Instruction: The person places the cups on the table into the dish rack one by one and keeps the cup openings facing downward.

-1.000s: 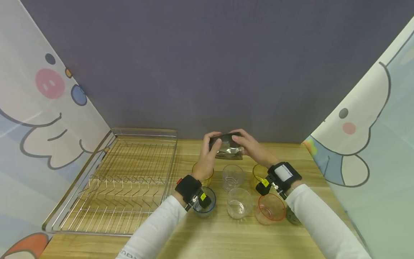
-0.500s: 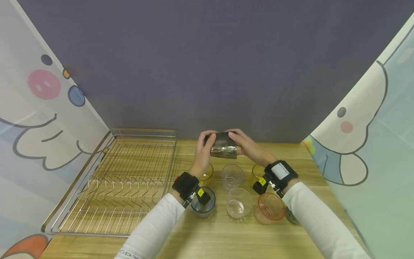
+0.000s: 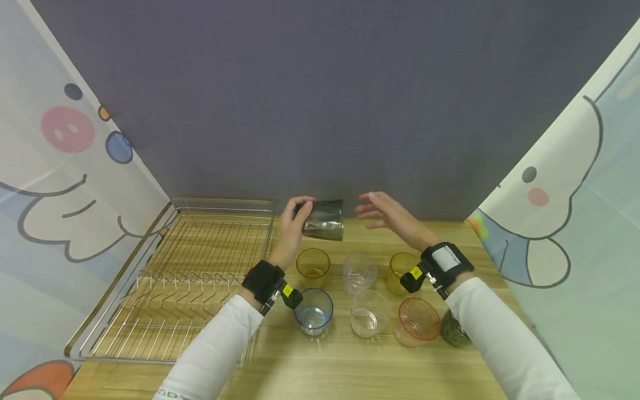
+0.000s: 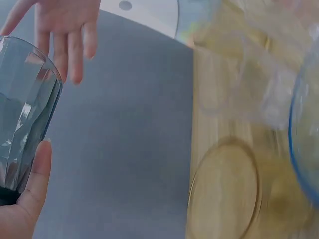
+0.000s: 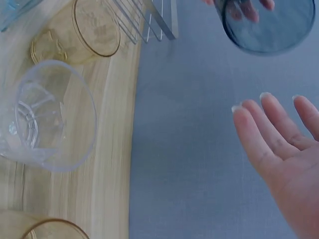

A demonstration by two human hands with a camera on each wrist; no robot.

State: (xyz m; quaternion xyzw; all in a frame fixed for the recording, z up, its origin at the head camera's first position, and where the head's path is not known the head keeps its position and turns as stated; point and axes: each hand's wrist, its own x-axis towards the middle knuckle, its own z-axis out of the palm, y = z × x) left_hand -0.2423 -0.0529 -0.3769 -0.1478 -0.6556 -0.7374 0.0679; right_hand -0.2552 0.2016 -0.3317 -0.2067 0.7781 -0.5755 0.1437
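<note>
My left hand grips a dark grey see-through glass by its base end. The glass lies on its side in the air, its mouth turned toward my right hand. That hand is apart from the glass, its fingers extended and holding nothing. In the left wrist view the thumb presses along the wall of the grey glass. Below the left hand stand an amber glass and a blue-rimmed glass.
A wire dish rack in a metal tray stands at the left. Two clear glasses, another amber glass, a red-rimmed glass and a dark glass stand on the wooden table. A grey panel rises behind.
My right hand has let go of the grey glass and its fingers have opened. My left hand has carried the glass leftward, toward the rack side, turning its mouth to the right.
</note>
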